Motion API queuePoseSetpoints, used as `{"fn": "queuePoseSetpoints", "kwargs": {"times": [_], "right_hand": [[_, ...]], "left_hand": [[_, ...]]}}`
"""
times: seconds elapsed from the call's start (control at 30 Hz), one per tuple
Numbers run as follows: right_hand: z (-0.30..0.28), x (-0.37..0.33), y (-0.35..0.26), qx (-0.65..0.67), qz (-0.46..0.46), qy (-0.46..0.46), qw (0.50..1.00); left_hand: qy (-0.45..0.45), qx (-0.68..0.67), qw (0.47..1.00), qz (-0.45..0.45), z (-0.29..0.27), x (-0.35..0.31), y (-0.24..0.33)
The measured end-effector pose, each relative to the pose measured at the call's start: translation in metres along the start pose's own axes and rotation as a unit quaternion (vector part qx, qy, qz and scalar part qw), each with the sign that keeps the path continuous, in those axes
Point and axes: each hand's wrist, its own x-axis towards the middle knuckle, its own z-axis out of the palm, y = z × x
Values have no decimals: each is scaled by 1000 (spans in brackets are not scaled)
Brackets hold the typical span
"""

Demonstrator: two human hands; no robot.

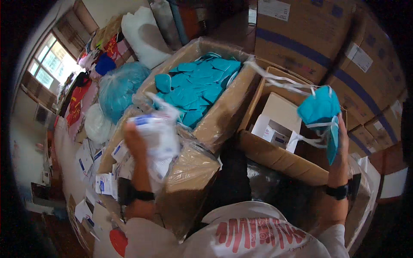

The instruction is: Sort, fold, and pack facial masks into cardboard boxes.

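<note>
My right hand (343, 139) is raised over the right side of an open cardboard carton (269, 150), closed on teal face masks (318, 105) whose white straps hang loose. Inside that carton stands a small white box (282, 109) with its flaps up. On the other side, my left hand (137, 142) grips white plastic packets (159, 135) with blue print, smeared by motion. Beyond it, a long plastic-lined carton (226, 118) holds a heap of loose teal masks (198, 92).
Flattened white printed boxes (105, 184) lie at the left beside my forearm. Behind them sit a clear bag of teal items (122, 88) and a white sack (144, 36). Large taped cartons (297, 36) are stacked at the back right.
</note>
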Motion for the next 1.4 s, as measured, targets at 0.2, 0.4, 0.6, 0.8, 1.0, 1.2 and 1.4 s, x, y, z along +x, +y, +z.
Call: {"fn": "queuePoseSetpoints", "kwargs": {"times": [0.2, 0.4, 0.6, 0.8, 1.0, 1.2, 1.4], "right_hand": [[-6, -7, 7, 14, -4, 42, 999], [-7, -17, 31, -80, -13, -22, 996], [28, -34, 19, -110, -25, -92, 989], [28, -47, 16, -151, -54, -151, 975], [58, -75, 6, -287, -102, -355, 884], [37, -82, -34, -445, -286, -268, 805], [51, -111, -62, -419, -301, -435, 738]], "left_hand": [[-31, 194, 966, 166, -40, -26, -21], [-357, 241, 858, 279, 27, -135, -103], [-515, 175, 768, 340, -3, -122, -133], [-587, 0, 809, 3, -45, -40, 89], [-382, -387, 814, 205, -2, -61, 316], [-559, -382, 725, 126, 72, -93, 326], [-595, -541, 588, -87, 77, -104, 358]]}}
